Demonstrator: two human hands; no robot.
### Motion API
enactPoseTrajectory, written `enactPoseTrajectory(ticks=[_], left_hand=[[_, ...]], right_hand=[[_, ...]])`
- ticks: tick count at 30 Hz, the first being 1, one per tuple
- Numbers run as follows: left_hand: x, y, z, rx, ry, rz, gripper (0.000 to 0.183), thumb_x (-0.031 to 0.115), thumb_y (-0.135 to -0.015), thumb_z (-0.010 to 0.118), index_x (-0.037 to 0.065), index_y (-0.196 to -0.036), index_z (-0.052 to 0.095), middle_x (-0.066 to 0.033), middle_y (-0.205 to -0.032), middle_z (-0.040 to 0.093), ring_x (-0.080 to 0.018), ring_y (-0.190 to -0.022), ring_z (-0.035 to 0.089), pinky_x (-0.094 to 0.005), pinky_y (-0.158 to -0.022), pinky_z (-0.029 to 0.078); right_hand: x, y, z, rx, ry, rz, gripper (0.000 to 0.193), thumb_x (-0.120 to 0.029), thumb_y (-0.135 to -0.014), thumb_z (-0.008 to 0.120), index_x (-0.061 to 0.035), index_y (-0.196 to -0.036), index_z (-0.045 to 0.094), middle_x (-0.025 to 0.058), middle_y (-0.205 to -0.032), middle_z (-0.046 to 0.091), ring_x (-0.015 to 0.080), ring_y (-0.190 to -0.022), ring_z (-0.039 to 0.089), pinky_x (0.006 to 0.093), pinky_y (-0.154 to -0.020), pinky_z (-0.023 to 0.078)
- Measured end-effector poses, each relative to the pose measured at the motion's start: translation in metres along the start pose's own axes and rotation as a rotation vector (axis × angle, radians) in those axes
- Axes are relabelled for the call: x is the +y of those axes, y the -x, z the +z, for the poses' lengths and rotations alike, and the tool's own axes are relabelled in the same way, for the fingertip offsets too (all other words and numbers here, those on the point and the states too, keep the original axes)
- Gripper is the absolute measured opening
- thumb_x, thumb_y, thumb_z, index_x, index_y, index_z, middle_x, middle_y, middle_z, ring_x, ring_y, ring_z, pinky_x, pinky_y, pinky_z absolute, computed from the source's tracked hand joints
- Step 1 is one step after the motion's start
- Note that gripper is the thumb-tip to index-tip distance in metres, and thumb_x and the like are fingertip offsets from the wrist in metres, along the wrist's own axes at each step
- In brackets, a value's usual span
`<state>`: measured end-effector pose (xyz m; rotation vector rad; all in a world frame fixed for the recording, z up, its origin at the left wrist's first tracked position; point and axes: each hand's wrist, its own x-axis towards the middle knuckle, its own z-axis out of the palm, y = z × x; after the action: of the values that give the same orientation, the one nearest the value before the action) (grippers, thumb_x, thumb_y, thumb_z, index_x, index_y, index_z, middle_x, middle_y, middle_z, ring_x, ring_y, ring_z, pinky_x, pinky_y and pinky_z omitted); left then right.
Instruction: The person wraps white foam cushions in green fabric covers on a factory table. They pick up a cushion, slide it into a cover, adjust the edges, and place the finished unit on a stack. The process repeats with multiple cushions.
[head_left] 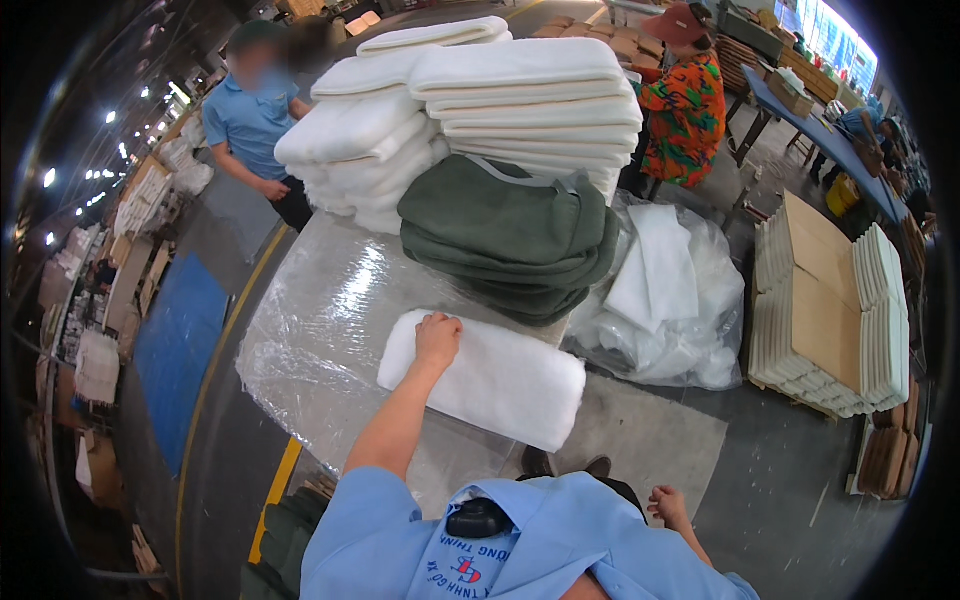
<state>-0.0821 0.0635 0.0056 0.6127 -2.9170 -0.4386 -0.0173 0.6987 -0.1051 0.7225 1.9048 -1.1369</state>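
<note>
A folded white batting pad lies slantwise near the front edge of the plastic-covered table. My left hand is on the pad's far left part, its fingers bent down and closed on the fluffy material. Away from the table, my right hand hangs by my right side. Its fingers are loosely bent and a little apart, and I see nothing in them. Just beyond the pad sits a pile of dark green fabric covers with grey edging. Tall stacks of folded white batting rise behind the covers.
A clear plastic bag with white batting adjoins the table's right side. Farther right are stacked cardboard and white pieces. One person in blue stands at the far left, another in a bright patterned top at the far right.
</note>
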Motion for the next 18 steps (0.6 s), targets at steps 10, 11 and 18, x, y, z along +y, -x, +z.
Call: enactPoseTrajectory(ticks=[10,11,18], left_hand=[[-0.001,-0.019,-0.027,0.192,0.437,-0.246,0.01,0.01,-0.097,0.072,0.008,-0.105,0.076,-0.0124,-0.097,0.077,-0.0296,-0.092,0.074,-0.0396,-0.085,0.058],[-0.004,-0.013,-0.03,0.257,0.473,-0.258,0.01,0.009,-0.097,0.072,0.007,-0.105,0.075,-0.0112,-0.097,0.077,-0.0259,-0.091,0.073,-0.0374,-0.085,0.057],[0.0,0.115,-0.082,0.574,0.627,-0.439,0.009,0.006,-0.098,0.072,0.001,-0.105,0.072,-0.0055,-0.095,0.073,-0.0136,-0.091,0.067,-0.0301,-0.084,0.055]], right_hand=[[-0.046,-0.038,-0.031,-0.034,0.034,0.004,0.034,-0.027,-0.104,0.067,-0.0051,-0.13,0.07,0.0071,-0.094,0.074,0.0196,-0.072,0.072,0.0352,-0.057,0.052],[-0.049,-0.042,-0.038,-0.049,0.13,-0.006,0.033,-0.027,-0.104,0.067,-0.005,-0.128,0.071,0.0066,-0.092,0.074,0.0199,-0.07,0.072,0.0357,-0.056,0.052],[-0.073,-0.096,-0.099,-0.158,0.336,0.005,0.026,-0.027,-0.105,0.066,-0.0078,-0.12,0.072,0.0061,-0.085,0.071,0.0218,-0.065,0.071,0.039,-0.053,0.052]])
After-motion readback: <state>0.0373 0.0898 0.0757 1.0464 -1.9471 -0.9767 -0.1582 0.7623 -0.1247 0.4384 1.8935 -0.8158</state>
